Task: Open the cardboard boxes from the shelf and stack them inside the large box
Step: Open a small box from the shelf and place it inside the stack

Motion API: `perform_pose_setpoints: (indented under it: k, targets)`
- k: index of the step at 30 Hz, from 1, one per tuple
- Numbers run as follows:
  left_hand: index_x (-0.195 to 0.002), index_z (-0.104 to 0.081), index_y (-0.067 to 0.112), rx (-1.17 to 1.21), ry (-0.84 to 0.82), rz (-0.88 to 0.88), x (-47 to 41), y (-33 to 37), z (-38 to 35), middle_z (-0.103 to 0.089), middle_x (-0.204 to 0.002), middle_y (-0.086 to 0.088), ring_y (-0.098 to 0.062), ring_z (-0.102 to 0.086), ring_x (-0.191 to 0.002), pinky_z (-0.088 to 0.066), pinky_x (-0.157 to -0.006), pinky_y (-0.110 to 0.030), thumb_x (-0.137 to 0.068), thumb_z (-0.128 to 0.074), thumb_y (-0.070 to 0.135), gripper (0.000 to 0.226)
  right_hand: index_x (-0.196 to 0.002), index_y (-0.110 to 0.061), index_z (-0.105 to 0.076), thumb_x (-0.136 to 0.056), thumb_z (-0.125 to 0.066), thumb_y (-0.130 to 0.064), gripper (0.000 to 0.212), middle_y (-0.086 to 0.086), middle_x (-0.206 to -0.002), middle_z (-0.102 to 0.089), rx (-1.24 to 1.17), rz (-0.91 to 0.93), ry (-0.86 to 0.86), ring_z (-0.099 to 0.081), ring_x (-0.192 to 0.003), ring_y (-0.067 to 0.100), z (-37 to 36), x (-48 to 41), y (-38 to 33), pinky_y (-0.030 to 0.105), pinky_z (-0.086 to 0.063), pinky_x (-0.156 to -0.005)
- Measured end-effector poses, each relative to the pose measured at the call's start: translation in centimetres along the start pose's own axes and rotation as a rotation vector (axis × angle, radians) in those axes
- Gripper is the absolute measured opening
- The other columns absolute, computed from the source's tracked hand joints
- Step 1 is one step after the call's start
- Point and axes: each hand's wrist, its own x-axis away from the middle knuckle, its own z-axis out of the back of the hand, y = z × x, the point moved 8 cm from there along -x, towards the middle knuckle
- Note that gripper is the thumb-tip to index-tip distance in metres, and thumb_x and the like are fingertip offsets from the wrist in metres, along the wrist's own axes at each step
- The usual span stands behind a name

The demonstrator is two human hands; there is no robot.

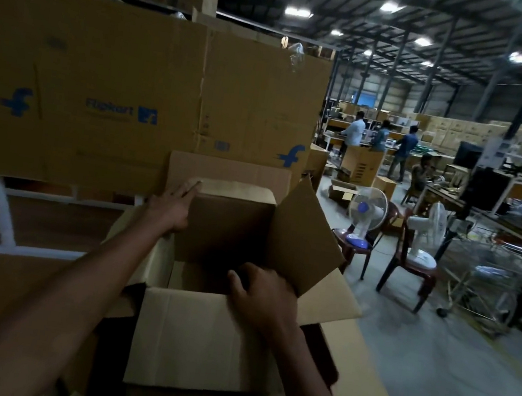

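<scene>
Cardboard box (225, 226) upright, open mouth up, flaps outward.

The left forearm (79, 286) and the right forearm (312, 373) are bare along their whole visible length behind each grip. The left grip (169, 208) and the right grip (264, 299) are bare hands. A short thumbnail (233, 275) shows on the right one.

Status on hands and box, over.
Left hand flat on far-left wall of the open cardboard box. Right hand grips its near edge. Nothing seen blocking.
</scene>
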Motion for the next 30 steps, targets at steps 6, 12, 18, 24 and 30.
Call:
perform_pose_setpoints:
  k: [6, 12, 18, 24, 30]
  targets:
    - [-0.161, 0.013, 0.039, 0.049, -0.021, -0.026, -1.8, -0.5, -1.3, -0.008, -0.171, -0.004, -0.039, -0.035, -0.146, -0.038, -0.112, -0.06, -0.093, -0.058, 0.013, 0.102, -0.085, -0.026, -0.061, -0.104, -0.033, -0.059, 0.048, -0.009, -0.068, -0.06, -0.013, 0.091, 0.046, -0.058, -0.056, 0.005, -0.3, -0.8, -0.5, 0.027, -0.053, -0.057]
    - [-0.159, 0.017, 0.042, 0.054, -0.026, -0.032, -2.8, -1.0, -1.9, 0.004, -0.173, 0.001, -0.04, -0.032, -0.148, -0.04, -0.111, -0.058, -0.094, -0.053, 0.01, 0.102, -0.089, -0.022, -0.067, -0.1, -0.06, -0.023, 0.013, -0.01, -0.079, -0.064, -0.077, 0.138, 0.491, -0.054, -0.067, 0.004, 3.4, 0.8, 0.5, 0.017, -0.039, -0.056]
    - [-0.158, 0.019, 0.045, 0.032, -0.049, -0.016, -4.0, -1.0, -2.6, 0.012, -0.172, 0.007, -0.04, -0.031, -0.15, -0.038, -0.112, -0.058, -0.095, -0.053, 0.009, 0.102, -0.12, -0.03, -0.063, -0.102, -0.045, -0.051, 0.033, -0.001, -0.136, -0.059, 0.198, 0.005, 0.128, -0.047, -0.133, 0.027, 1.3, -2.3, 1.3, 0.036, -0.039, -0.106]
    - [-0.156, 0.023, 0.043, 0.025, -0.176, -0.05, -5.8, -1.0, -5.9, 0.018, -0.171, 0.007, -0.04, -0.024, -0.152, -0.04, -0.113, -0.056, -0.093, -0.052, -0.001, 0.107, -0.156, -0.028, -0.034, -0.098, -0.037, -0.064, 0.068, 0.012, -0.169, -0.014, 0.254, -0.202, -0.223, -0.004, -0.157, 0.034, -1.0, -5.0, 4.9, 0.057, -0.003, -0.126]
    - [-0.159, 0.022, 0.037, -0.025, -0.159, -0.033, -5.9, -0.6, -9.5, 0.016, -0.171, 0.0, -0.037, -0.003, -0.157, -0.014, -0.123, -0.06, -0.098, -0.058, 0.012, 0.104, -0.152, -0.031, -0.041, -0.098, -0.034, -0.066, 0.065, 0.01, -0.17, -0.013, 0.242, -0.197, -0.262, -0.001, -0.157, 0.03, -3.2, -4.6, 6.5, 0.056, -0.002, -0.126]
